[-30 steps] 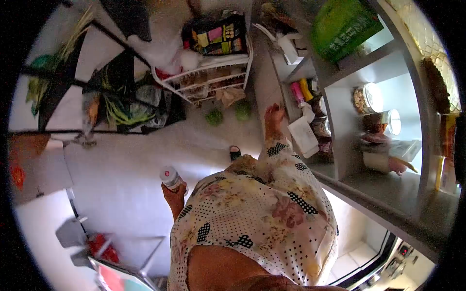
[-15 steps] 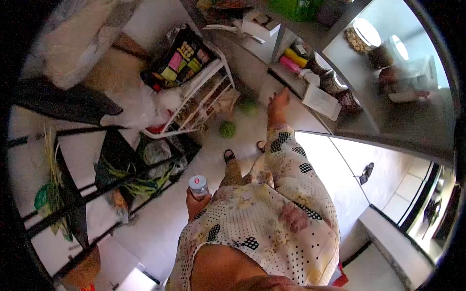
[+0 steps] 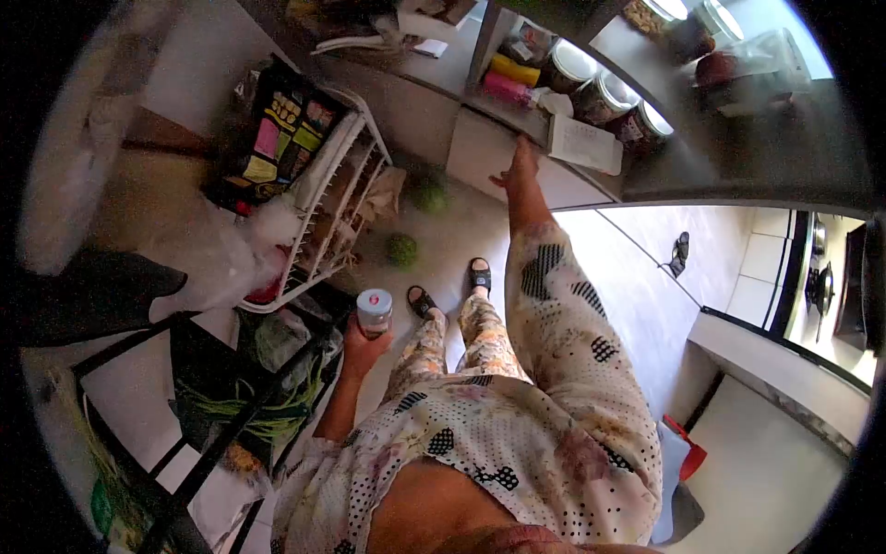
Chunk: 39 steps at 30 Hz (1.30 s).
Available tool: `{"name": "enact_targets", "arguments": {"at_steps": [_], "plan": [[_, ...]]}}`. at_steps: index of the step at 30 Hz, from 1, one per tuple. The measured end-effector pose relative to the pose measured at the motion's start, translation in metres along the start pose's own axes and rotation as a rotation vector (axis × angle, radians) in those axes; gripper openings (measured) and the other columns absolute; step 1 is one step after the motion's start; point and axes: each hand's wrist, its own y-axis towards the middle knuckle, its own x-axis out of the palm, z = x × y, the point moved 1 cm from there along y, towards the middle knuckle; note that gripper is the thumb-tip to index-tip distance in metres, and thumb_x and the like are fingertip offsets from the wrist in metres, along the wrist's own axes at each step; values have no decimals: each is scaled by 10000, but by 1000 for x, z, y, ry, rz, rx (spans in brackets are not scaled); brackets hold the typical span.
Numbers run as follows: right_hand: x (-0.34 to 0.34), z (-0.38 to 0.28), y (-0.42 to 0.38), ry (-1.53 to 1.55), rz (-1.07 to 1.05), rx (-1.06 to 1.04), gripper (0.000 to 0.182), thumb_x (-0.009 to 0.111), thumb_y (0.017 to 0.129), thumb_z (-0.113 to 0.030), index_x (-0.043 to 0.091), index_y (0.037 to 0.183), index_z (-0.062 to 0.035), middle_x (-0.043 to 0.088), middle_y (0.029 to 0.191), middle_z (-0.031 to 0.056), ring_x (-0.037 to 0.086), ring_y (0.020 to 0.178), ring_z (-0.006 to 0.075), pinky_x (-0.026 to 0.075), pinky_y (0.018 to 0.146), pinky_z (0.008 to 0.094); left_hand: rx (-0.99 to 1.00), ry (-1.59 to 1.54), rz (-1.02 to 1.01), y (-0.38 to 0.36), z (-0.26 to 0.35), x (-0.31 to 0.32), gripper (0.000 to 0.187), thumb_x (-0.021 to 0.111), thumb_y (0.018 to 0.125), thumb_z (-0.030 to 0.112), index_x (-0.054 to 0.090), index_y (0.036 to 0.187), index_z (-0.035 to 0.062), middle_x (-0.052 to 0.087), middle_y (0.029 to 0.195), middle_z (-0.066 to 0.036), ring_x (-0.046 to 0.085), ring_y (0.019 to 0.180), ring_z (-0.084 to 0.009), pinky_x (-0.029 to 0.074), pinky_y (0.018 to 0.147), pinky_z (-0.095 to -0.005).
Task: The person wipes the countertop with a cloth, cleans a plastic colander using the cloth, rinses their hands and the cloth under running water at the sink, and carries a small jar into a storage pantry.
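Note:
My left hand [image 3: 367, 345] is wrapped round a clear jar [image 3: 375, 323], held upright at about waist height. The jar has a pale lid with a red mark; its contents are hard to see. My right arm reaches forward to the shelf unit. There my right hand [image 3: 519, 168] is at a light cabinet front [image 3: 482, 146] just below the lowest shelf, with its fingers apart and nothing visible in them. Close by on that shelf lie a white box [image 3: 585, 145], a pink roll [image 3: 508, 90] and a yellow roll [image 3: 514, 70].
Lidded jars [image 3: 606, 96] line the shelf. A white wire rack [image 3: 343, 208] bearing a black printed bag [image 3: 281, 129] stands left. Two round green things [image 3: 401, 249] lie on the floor past my feet. Greens hang on a black-framed rack [image 3: 240, 415]; a stove [image 3: 824, 286] is at right.
The view has shifted toward the right and closer to the shelf. My left hand has lifted the jar further forward. My right hand has stayed by the cabinet front, its fingers now right at it.

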Motion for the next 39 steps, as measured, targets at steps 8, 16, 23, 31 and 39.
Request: {"name": "enact_targets", "arguments": {"at_steps": [8,16,23,31,39], "plan": [[2,-14,2,-51,41,63,994,716,696,-519,152,1453,-209,102,1498,145,264,1270,468,375,900,620,21,-36,3,-6,11,27,660,781,690,189,436,1224,11,545,1163,-124,570,1036,-250,467,856,-387],[18,-10,14,32,195,18,977,684,707,-558,154,1441,-192,141,1492,113,286,1279,446,361,918,606,-143,-237,98,-57,-19,3,736,793,676,215,398,1266,22,524,1179,-135,551,1063,-237,467,865,-379],[-6,-19,38,-168,-98,-40,1029,713,673,-586,145,1444,-209,139,1467,178,304,1251,466,397,879,582,-36,-51,180,-94,-33,-42,748,787,683,219,383,1282,25,525,1157,-134,564,1024,-249,486,845,-400],[-22,-22,39,-194,-195,-202,890,664,731,-549,214,1406,-184,280,1376,185,408,1154,461,422,842,559,-165,-859,232,-51,-42,-68,589,740,748,184,433,1228,39,549,1120,-107,592,900,-226,491,764,-388],[-25,-10,69,-186,-113,32,755,617,785,-503,267,1372,-182,324,1309,169,468,1080,407,455,796,531,-64,-265,265,-55,34,-49,573,733,760,130,422,1232,33,563,1074,-127,610,835,-245,502,725,-415]]}}
